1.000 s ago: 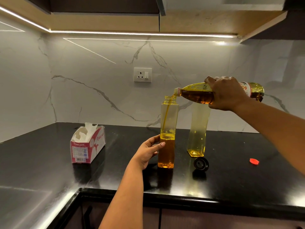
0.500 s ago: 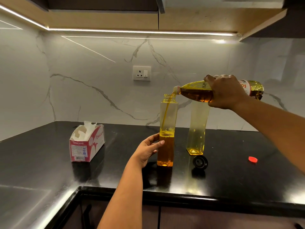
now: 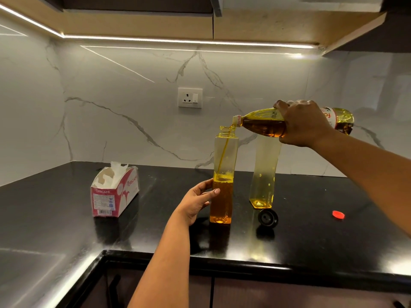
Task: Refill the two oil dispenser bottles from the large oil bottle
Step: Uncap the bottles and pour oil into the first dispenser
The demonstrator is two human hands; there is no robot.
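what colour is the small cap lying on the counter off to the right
Red: the small cap lies alone on the black counter, shown in the head view.

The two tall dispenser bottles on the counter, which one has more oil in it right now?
The left dispenser bottle, steadied by the left hand under the large oil bottle, is nearly half full. The right dispenser bottle holds only a thin layer at its base.
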